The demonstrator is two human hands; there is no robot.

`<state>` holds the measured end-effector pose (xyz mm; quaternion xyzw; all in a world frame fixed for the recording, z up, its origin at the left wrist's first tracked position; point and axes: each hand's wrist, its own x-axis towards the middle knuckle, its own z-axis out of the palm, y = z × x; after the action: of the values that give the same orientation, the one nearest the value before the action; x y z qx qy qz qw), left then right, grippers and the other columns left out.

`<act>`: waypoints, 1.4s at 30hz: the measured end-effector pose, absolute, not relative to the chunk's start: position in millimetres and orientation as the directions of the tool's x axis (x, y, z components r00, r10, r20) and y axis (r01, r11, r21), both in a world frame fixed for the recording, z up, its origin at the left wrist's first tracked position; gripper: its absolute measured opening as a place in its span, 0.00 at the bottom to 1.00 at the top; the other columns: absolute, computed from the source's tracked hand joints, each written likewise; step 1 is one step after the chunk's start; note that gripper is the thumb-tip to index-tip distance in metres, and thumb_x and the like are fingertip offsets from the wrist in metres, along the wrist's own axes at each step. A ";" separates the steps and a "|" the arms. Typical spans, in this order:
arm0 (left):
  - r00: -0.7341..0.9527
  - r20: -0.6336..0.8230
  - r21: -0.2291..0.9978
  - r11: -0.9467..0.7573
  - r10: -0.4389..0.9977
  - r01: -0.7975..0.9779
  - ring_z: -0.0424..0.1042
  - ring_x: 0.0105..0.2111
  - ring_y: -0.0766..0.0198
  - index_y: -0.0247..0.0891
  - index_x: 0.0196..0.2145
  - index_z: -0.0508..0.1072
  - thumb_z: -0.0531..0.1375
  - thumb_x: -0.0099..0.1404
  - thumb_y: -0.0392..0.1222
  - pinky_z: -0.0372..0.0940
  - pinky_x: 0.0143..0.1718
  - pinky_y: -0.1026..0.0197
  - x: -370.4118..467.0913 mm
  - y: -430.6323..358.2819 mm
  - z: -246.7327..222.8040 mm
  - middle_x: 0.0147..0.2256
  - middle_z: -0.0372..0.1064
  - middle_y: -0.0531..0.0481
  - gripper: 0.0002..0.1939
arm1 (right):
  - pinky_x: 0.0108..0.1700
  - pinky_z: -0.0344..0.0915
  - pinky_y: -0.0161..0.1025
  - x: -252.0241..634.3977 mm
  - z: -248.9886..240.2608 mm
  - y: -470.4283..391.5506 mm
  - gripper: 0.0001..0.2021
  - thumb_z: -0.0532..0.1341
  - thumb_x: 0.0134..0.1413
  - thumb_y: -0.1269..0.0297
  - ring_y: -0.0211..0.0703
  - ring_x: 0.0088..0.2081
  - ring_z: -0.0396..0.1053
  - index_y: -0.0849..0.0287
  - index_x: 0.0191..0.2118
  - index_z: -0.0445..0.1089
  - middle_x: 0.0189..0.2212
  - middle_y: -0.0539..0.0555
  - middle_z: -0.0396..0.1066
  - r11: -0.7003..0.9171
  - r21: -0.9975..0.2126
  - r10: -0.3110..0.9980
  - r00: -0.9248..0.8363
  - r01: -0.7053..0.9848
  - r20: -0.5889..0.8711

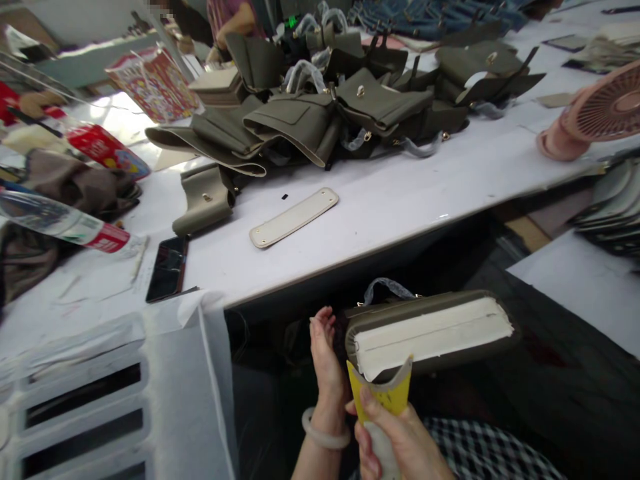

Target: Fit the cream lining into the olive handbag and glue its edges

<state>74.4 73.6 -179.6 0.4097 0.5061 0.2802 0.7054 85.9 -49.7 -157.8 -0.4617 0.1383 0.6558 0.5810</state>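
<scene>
An olive-grey bag [465,357] lies over my lap with its white bottom face [435,333] turned up and a plastic-wrapped handle at its far side. My right hand [390,427] is closed round a tool with a yellow curved head [383,393] and a pale handle; the head is at the near edge of the white face. My left hand [327,357], with a pale bangle at the wrist, stands upright at the bag's left end, fingers apart from the palm and holding nothing visible.
On the white table [400,207] are a pale strip [294,218], a phone [168,268], a bottle [65,220], a pile of olive bags [300,120] and a pink fan [590,113]. A white plastic crate [175,400] stands at the lower left. Another person [235,20] is behind the table.
</scene>
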 end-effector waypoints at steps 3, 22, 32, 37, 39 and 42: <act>0.448 -0.250 0.960 0.281 0.858 -0.001 0.61 0.61 0.54 0.40 0.46 0.79 0.38 0.73 0.62 0.46 0.67 0.51 81.3 77.8 -161.3 0.51 0.74 0.46 0.35 | 0.14 0.55 0.30 87.7 -153.9 -49.5 0.32 0.69 0.37 0.34 0.31 0.11 0.54 0.62 0.31 0.68 0.12 0.45 0.60 -0.311 -0.359 0.624 0.095 -0.880 -0.775; 0.494 -0.303 0.951 0.224 0.815 0.214 0.72 0.53 0.53 0.41 0.32 0.83 0.39 0.75 0.54 0.53 0.64 0.50 96.7 75.7 -140.1 0.35 0.81 0.49 0.35 | 0.15 0.55 0.29 116.5 -152.7 -51.3 0.34 0.66 0.36 0.29 0.31 0.11 0.55 0.61 0.29 0.68 0.12 0.45 0.59 -0.513 -0.346 0.638 -0.080 -0.786 -0.766; 0.458 -0.203 0.952 0.066 0.866 0.297 0.78 0.36 0.59 0.39 0.28 0.81 0.45 0.75 0.53 0.63 0.56 0.52 105.2 72.6 -143.4 0.30 0.80 0.49 0.30 | 0.16 0.52 0.30 126.3 -163.0 -52.6 0.38 0.60 0.33 0.22 0.32 0.12 0.56 0.60 0.23 0.66 0.11 0.47 0.59 -0.628 -0.401 0.637 -0.144 -0.666 -0.758; 0.663 0.038 0.655 -0.519 0.748 0.549 0.71 0.52 0.54 0.37 0.53 0.72 0.47 0.73 0.55 0.54 0.63 0.45 109.6 75.5 -135.2 0.50 0.75 0.44 0.24 | 0.18 0.52 0.31 128.6 -169.8 -55.7 0.36 0.59 0.41 0.25 0.32 0.14 0.57 0.59 0.16 0.61 0.10 0.49 0.58 -0.591 -0.454 0.713 -0.169 -0.667 -0.680; 0.718 0.063 0.503 -0.644 0.693 0.577 0.62 0.60 0.53 0.38 0.62 0.61 0.47 0.74 0.54 0.42 0.67 0.40 114.6 73.2 -129.7 0.59 0.66 0.44 0.26 | 0.19 0.54 0.31 126.6 -175.3 -60.9 0.33 0.62 0.44 0.29 0.32 0.14 0.58 0.60 0.18 0.63 0.11 0.49 0.60 -0.529 -0.438 0.753 -0.164 -0.726 -0.637; 0.758 0.050 0.373 -0.716 0.650 0.590 0.51 0.66 0.53 0.43 0.67 0.51 0.48 0.72 0.56 0.28 0.68 0.37 123.1 65.4 -122.0 0.64 0.58 0.49 0.31 | 0.23 0.60 0.32 123.6 -181.6 -70.7 0.27 0.66 0.49 0.39 0.34 0.16 0.62 0.62 0.23 0.67 0.15 0.50 0.65 -0.410 -0.402 0.795 -0.105 -0.819 -0.597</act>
<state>123.1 65.4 -122.0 0.9221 0.3362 0.0891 0.1698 123.6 -70.7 -181.6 -0.3907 0.0148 0.7432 0.5430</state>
